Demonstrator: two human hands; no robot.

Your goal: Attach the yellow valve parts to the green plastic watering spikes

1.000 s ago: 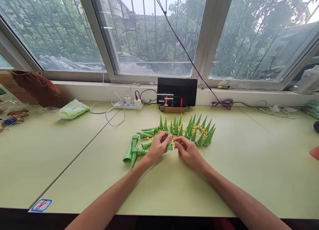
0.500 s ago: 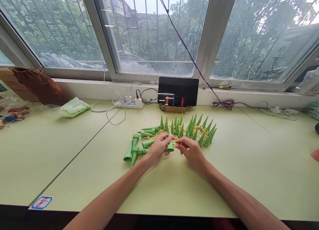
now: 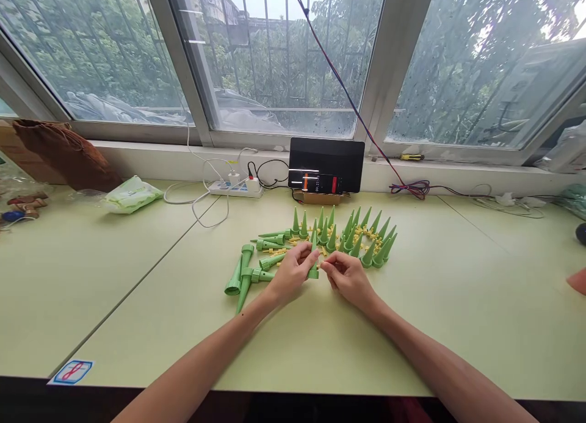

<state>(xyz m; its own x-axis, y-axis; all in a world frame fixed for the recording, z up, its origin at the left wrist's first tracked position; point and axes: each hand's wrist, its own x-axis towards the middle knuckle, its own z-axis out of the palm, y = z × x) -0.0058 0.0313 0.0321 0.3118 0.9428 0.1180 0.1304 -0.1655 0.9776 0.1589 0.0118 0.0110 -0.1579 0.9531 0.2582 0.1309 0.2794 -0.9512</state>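
My left hand (image 3: 292, 270) is closed around a green plastic watering spike (image 3: 314, 274), its tip pointing up and its wide ribbed cap low. Close to its right side, my right hand (image 3: 348, 278) pinches a small yellow plastic piece (image 3: 319, 266); its end meets or nearly meets the spike's wall, and the fingers cover most of it. Behind both hands, several green spikes (image 3: 378, 256) stand upright on their caps. Loose yellow pieces (image 3: 368, 235) lie scattered among them. More green spikes (image 3: 246, 270) lie on their sides left of my left hand.
A black tablet (image 3: 326, 160) leans on a stand at the back, with a phone (image 3: 320, 184) in front. Left of it are a power strip (image 3: 235, 188) with cables and a wipes pack (image 3: 132, 195). A cable bundle (image 3: 414, 189) lies back right. Part of something reddish (image 3: 577, 282) shows at the right edge.
The spike in my left hand has turned more upright, so its open cap end no longer faces me. My right hand has brought the yellow piece nearer to the spike's side.
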